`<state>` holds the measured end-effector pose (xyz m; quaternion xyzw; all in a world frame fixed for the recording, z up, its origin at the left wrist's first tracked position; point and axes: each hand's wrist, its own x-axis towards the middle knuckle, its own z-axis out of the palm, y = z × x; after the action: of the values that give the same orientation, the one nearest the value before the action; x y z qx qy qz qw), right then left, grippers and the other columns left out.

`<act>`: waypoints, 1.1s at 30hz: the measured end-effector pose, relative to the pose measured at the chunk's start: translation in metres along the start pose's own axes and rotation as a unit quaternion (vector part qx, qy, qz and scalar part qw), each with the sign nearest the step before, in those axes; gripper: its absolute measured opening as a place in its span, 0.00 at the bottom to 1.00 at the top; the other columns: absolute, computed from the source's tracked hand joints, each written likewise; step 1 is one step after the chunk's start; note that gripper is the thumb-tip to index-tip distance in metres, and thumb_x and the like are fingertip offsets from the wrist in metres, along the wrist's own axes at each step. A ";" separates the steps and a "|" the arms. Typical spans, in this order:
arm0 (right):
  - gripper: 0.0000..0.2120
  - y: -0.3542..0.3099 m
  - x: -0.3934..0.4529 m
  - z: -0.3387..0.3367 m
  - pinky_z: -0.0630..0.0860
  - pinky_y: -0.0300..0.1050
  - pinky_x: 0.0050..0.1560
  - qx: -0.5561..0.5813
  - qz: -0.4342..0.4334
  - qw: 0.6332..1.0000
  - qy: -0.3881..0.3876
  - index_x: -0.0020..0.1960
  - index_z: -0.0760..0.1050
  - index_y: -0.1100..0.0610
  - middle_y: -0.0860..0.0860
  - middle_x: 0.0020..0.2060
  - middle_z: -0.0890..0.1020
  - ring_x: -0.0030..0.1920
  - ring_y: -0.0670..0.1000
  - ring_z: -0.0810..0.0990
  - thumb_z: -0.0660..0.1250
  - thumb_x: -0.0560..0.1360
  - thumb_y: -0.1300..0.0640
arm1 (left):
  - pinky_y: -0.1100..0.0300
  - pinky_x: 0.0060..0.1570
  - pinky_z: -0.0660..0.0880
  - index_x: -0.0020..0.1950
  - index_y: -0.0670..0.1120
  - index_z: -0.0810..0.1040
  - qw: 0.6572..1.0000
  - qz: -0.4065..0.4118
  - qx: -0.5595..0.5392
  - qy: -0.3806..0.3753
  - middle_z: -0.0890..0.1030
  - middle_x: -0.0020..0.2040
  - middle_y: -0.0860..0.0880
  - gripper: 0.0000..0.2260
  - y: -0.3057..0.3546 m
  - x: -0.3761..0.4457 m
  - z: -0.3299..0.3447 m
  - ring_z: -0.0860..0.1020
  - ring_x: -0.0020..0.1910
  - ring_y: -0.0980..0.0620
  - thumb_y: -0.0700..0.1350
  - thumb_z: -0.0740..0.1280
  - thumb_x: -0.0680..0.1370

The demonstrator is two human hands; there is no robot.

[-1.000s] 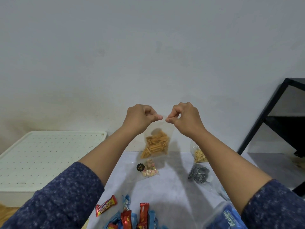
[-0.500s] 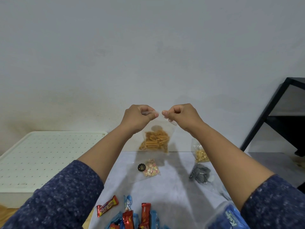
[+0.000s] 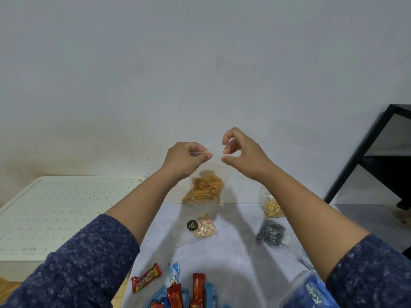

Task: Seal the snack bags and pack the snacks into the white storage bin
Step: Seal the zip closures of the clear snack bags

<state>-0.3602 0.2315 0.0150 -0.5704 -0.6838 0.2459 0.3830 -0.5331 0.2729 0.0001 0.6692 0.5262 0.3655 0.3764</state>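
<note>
A pale grey table (image 3: pixel 233 258) carries the snacks. Taking the clear bag of pastel candies (image 3: pixel 203 227) with its black sticker as landmark: to its right lies a bag of black-and-white swirl sweets (image 3: pixel 271 234), and beyond that, by the wall, a bag of yellow nuggets (image 3: pixel 273 207). Nearer the viewer lie a red bar (image 3: pixel 146 278), more red and blue wrappers (image 3: pixel 189 292), and a blue-labelled tub (image 3: pixel 309 292).
</note>
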 end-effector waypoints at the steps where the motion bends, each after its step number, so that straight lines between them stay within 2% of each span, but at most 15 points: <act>1: 0.13 0.001 -0.001 0.001 0.70 0.36 0.42 -0.011 -0.016 1.000 -0.014 0.43 0.69 0.46 0.48 0.46 0.78 0.51 0.48 0.77 0.66 0.72 0.64 | 0.64 0.45 0.71 0.41 0.53 0.82 1.000 0.000 -0.001 -0.002 0.83 0.45 0.56 0.02 -0.001 0.001 0.001 0.79 0.49 0.60 0.50 0.72 0.72; 4: 0.13 0.012 -0.006 0.004 0.65 0.30 0.44 -0.033 -0.013 0.999 -0.041 0.39 0.75 0.45 0.47 0.55 0.76 0.56 0.45 0.76 0.64 0.72 0.64 | 0.63 0.44 0.72 0.42 0.53 0.82 1.000 0.001 -0.009 -0.016 0.83 0.45 0.56 0.03 -0.004 0.007 0.004 0.79 0.49 0.58 0.50 0.72 0.72; 6: 0.14 0.022 -0.009 0.005 0.67 0.29 0.44 -0.067 -0.007 0.998 -0.022 0.40 0.79 0.48 0.47 0.54 0.77 0.52 0.46 0.78 0.63 0.73 0.66 | 0.62 0.43 0.73 0.42 0.53 0.82 0.999 0.002 -0.019 -0.028 0.83 0.46 0.54 0.03 -0.004 0.010 0.010 0.79 0.50 0.57 0.51 0.73 0.71; 9: 0.16 0.039 -0.012 0.002 0.74 0.36 0.47 -0.077 0.034 0.995 0.053 0.43 0.83 0.52 0.51 0.49 0.80 0.48 0.50 0.79 0.61 0.74 0.69 | 0.59 0.42 0.76 0.47 0.54 0.78 0.999 0.027 -0.015 -0.033 0.82 0.42 0.52 0.07 -0.005 0.012 0.025 0.79 0.43 0.54 0.50 0.72 0.71; 12: 0.17 0.060 -0.014 -0.005 0.72 0.31 0.45 -0.067 0.081 0.990 0.095 0.45 0.84 0.56 0.51 0.48 0.81 0.46 0.48 0.79 0.60 0.74 0.71 | 0.64 0.42 0.75 0.51 0.56 0.68 0.993 0.104 0.011 -0.058 0.82 0.42 0.52 0.11 -0.014 0.012 0.045 0.79 0.40 0.60 0.43 0.67 0.75; 14: 0.18 0.079 -0.018 -0.008 0.69 0.24 0.37 -0.056 0.118 0.986 0.100 0.45 0.84 0.57 0.48 0.44 0.79 0.41 0.42 0.77 0.58 0.74 0.72 | 0.70 0.41 0.73 0.48 0.54 0.72 0.982 0.146 0.057 -0.100 0.83 0.45 0.52 0.12 -0.026 0.013 0.061 0.80 0.44 0.62 0.36 0.61 0.77; 15: 0.18 0.090 -0.020 -0.009 0.69 0.23 0.34 -0.052 0.134 0.985 0.098 0.45 0.84 0.57 0.47 0.42 0.78 0.39 0.41 0.76 0.58 0.74 0.72 | 0.70 0.43 0.72 0.47 0.52 0.76 0.977 0.158 0.085 -0.119 0.83 0.48 0.51 0.15 -0.032 0.014 0.071 0.80 0.48 0.59 0.32 0.59 0.77; 17: 0.18 0.113 -0.023 -0.008 0.69 0.22 0.34 -0.045 0.156 0.982 0.093 0.45 0.84 0.57 0.43 0.40 0.77 0.39 0.41 0.76 0.58 0.74 0.72 | 0.67 0.52 0.72 0.46 0.47 0.82 0.964 0.181 0.142 -0.136 0.82 0.54 0.47 0.20 -0.044 0.017 0.092 0.80 0.55 0.52 0.28 0.56 0.74; 19: 0.18 0.139 -0.023 -0.006 0.68 0.24 0.38 -0.036 0.168 0.981 0.090 0.45 0.84 0.57 0.44 0.41 0.77 0.41 0.43 0.76 0.59 0.74 0.72 | 0.68 0.58 0.68 0.49 0.46 0.84 0.952 0.200 0.183 -0.142 0.80 0.60 0.45 0.23 -0.055 0.022 0.114 0.78 0.59 0.49 0.26 0.55 0.72; 22: 0.17 0.179 -0.019 -0.001 0.69 0.28 0.43 -0.021 0.182 0.980 0.073 0.45 0.84 0.57 0.47 0.43 0.78 0.42 0.44 0.76 0.59 0.74 0.72 | 0.70 0.62 0.63 0.53 0.44 0.83 0.952 0.179 0.202 -0.142 0.78 0.62 0.44 0.23 -0.075 0.036 0.144 0.75 0.63 0.48 0.25 0.55 0.72; 25: 0.18 0.218 -0.011 0.002 0.70 0.29 0.44 -0.022 0.189 0.981 0.045 0.47 0.84 0.57 0.50 0.46 0.80 0.41 0.44 0.77 0.58 0.75 0.72 | 0.75 0.58 0.62 0.56 0.43 0.82 0.962 0.135 0.191 -0.138 0.80 0.61 0.44 0.24 -0.098 0.050 0.173 0.77 0.60 0.48 0.25 0.54 0.72; 28: 0.18 0.249 -0.002 0.003 0.70 0.26 0.44 -0.022 0.184 0.982 0.022 0.49 0.83 0.58 0.52 0.51 0.81 0.42 0.44 0.78 0.57 0.75 0.72 | 0.72 0.59 0.65 0.58 0.43 0.81 0.972 0.089 0.175 -0.127 0.80 0.61 0.45 0.22 -0.114 0.061 0.196 0.78 0.59 0.49 0.26 0.55 0.74; 30: 0.16 0.262 0.006 0.004 0.70 0.25 0.48 -0.026 0.176 0.984 0.009 0.51 0.82 0.58 0.53 0.54 0.81 0.48 0.45 0.78 0.58 0.76 0.71 | 0.72 0.60 0.64 0.59 0.42 0.80 0.975 0.075 0.172 -0.120 0.79 0.62 0.44 0.19 -0.119 0.069 0.208 0.77 0.61 0.48 0.28 0.56 0.75; 33: 0.15 0.273 0.017 0.004 0.67 0.29 0.53 -0.040 0.165 0.985 0.002 0.54 0.81 0.58 0.53 0.56 0.80 0.57 0.49 0.77 0.59 0.76 0.68 | 0.69 0.64 0.62 0.61 0.42 0.79 0.975 0.063 0.180 -0.110 0.77 0.64 0.44 0.17 -0.121 0.080 0.219 0.73 0.65 0.49 0.31 0.58 0.77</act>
<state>-0.2030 0.3110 -0.1940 -0.6909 -0.5888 0.2771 0.3149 -0.3771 0.3452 -0.1980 0.7939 0.4955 0.2121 0.2814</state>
